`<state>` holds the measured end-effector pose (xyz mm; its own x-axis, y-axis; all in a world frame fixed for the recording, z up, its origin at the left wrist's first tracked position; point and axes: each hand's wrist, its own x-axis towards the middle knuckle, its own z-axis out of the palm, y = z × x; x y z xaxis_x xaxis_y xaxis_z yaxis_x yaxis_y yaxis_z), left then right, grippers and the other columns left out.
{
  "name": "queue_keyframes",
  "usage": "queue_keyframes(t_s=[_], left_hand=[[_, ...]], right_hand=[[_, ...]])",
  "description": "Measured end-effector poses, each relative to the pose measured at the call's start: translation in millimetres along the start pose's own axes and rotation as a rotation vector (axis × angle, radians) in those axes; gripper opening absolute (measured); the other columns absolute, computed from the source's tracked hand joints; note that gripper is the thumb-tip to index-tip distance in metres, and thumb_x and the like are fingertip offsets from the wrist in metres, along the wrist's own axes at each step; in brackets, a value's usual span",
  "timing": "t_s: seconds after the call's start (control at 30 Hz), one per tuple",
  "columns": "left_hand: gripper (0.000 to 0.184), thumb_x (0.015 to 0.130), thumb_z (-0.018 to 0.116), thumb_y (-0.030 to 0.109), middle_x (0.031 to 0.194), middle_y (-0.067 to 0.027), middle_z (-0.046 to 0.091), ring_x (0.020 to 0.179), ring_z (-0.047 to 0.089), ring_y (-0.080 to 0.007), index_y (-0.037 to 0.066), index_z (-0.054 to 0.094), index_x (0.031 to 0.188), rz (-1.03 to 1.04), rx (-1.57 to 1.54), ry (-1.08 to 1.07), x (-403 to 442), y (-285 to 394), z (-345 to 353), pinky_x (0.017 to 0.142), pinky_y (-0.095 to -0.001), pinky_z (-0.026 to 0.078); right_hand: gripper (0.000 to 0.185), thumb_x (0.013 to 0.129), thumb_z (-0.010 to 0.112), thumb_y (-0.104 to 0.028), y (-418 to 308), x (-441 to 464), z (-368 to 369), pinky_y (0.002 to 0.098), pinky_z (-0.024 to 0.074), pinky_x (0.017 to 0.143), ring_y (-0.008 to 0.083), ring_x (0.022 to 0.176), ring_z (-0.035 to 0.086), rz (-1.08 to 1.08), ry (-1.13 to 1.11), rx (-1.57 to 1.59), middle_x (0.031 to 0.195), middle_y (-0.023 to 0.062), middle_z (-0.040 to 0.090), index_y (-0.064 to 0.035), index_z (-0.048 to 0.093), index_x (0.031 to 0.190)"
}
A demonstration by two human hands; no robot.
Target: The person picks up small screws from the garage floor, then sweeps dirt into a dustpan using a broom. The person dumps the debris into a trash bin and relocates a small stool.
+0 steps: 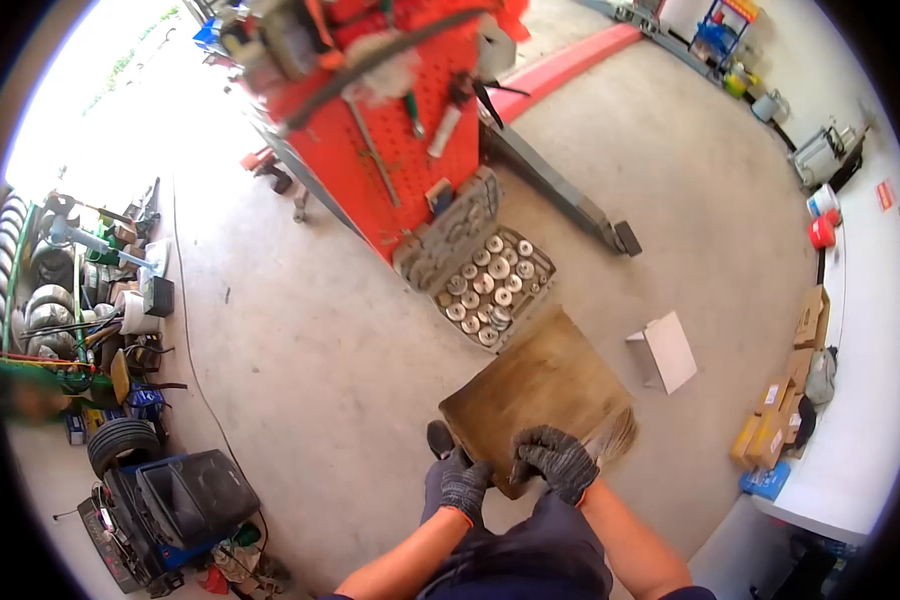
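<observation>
Head view: gloved fingers (528, 447) curl at brown sheet (538, 385).

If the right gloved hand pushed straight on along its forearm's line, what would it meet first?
Probably the brown sheet, which spreads ahead of the right hand; depth is unclear, so it might pass above it.

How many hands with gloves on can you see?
2. The left hand is at the near edge of the brown sheet; the right hand is farther right, its fingers curled. I see no others.
</observation>
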<state>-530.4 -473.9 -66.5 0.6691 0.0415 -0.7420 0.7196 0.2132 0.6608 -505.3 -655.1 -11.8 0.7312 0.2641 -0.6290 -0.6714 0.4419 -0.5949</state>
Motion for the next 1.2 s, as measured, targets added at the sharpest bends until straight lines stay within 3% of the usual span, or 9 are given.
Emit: queue_keyframes(t_s=[0.2,0.5,0.63,0.73,0.8,0.87,1.03,1.1,1.2], left_hand=[[0.043,0.076,0.057,0.001,0.106,-0.0111,0.064,0.090,0.062,-0.0210,-0.001,0.054,0.119,0.079,0.063,-0.173,-24.9,166.4,-33.6,0.077,-0.0330,0.053],[0.045,0.079,0.060,0.014,0.097,-0.0158,0.064,0.073,0.067,-0.0290,-0.002,0.051,0.120,0.137,0.057,-0.230,37.9,322.5,-2.2,0.065,-0.0398,0.057],[0.046,0.079,0.061,0.016,0.091,-0.0145,0.065,0.069,0.065,-0.0265,-0.002,0.051,0.119,0.190,0.078,-0.254,58.1,414.8,45.6,0.060,-0.0387,0.056],[0.032,0.076,0.061,0.014,0.077,-0.0133,0.063,0.056,0.060,-0.0230,-0.004,0.060,0.102,0.306,0.236,-0.253,73.6,499.4,76.2,0.051,-0.0342,0.049],[0.031,0.075,0.062,0.017,0.076,-0.0129,0.063,0.056,0.060,-0.0231,-0.003,0.062,0.099,0.341,0.231,-0.266,91.2,532.6,90.0,0.051,-0.0350,0.049],[0.031,0.075,0.062,0.018,0.075,-0.0134,0.064,0.055,0.060,-0.0240,-0.004,0.062,0.098,0.340,0.204,-0.297,105.1,561.8,98.0,0.051,-0.0354,0.050],[0.025,0.081,0.059,0.012,0.084,-0.0190,0.066,0.065,0.065,-0.0325,-0.004,0.060,0.100,0.220,0.356,-0.315,106.3,607.9,109.5,0.059,-0.0425,0.057],[0.024,0.081,0.059,0.013,0.084,-0.0187,0.065,0.065,0.065,-0.0320,-0.003,0.060,0.099,0.211,0.295,-0.359,112.6,603.6,112.3,0.059,-0.0426,0.056],[0.025,0.081,0.060,0.013,0.084,-0.0178,0.065,0.065,0.065,-0.0310,-0.003,0.060,0.101,0.223,0.211,-0.412,119.9,593.3,111.1,0.059,-0.0430,0.056]], right_hand=[[0.021,0.091,0.058,-0.004,-96.9,3.7,118.2,0.0372,0.0579,0.070,0.0239,0.077,0.066,-0.183,-0.052,0.009,0.090,0.0121,0.064,0.0009,0.058,0.111],[0.021,0.088,0.061,-0.007,-327.1,89.4,205.7,0.0384,0.0572,0.073,0.0242,0.078,0.066,-0.538,-0.224,0.023,0.089,0.0121,0.066,0.0009,0.059,0.107],[0.022,0.086,0.064,-0.009,-459.3,155.2,227.3,0.0370,0.0570,0.071,0.0243,0.075,0.066,-0.590,-0.220,-0.167,0.085,0.0112,0.065,0.0002,0.059,0.106],[0.019,0.084,0.063,-0.006,-545.9,200.3,259.7,0.0379,0.0583,0.071,0.0240,0.070,0.065,-0.605,-0.130,-0.218,0.083,0.0120,0.065,-0.0001,0.060,0.101],[0.017,0.079,0.069,-0.009,-596.2,240.0,275.7,0.0378,0.0587,0.067,0.0219,0.068,0.064,-0.565,0.005,-0.505,0.079,0.0098,0.065,-0.0039,0.064,0.094],[0.009,0.083,0.067,-0.015,-637.5,299.2,271.8,0.0344,0.0567,0.064,0.0178,0.066,0.062,-0.480,-0.064,-0.526,0.073,0.0033,0.062,-0.0084,0.062,0.087],[0.013,0.085,0.060,-0.020,-654.9,330.5,302.9,0.0323,0.0570,0.062,0.0188,0.066,0.061,-0.563,0.083,-0.800,0.073,0.0040,0.058,-0.0067,0.061,0.085],[0.020,0.088,0.059,-0.025,-662.1,336.1,305.4,0.0339,0.0572,0.061,0.0194,0.069,0.063,-0.591,0.128,-1.116,0.081,0.0052,0.063,-0.0049,0.063,0.091],[0.023,0.090,0.061,-0.020,-654.0,312.2,311.9,0.0357,0.0579,0.065,0.0174,0.074,0.063,-0.538,0.178,-0.999,0.094,0.0078,0.066,-0.0067,0.062,0.108]])
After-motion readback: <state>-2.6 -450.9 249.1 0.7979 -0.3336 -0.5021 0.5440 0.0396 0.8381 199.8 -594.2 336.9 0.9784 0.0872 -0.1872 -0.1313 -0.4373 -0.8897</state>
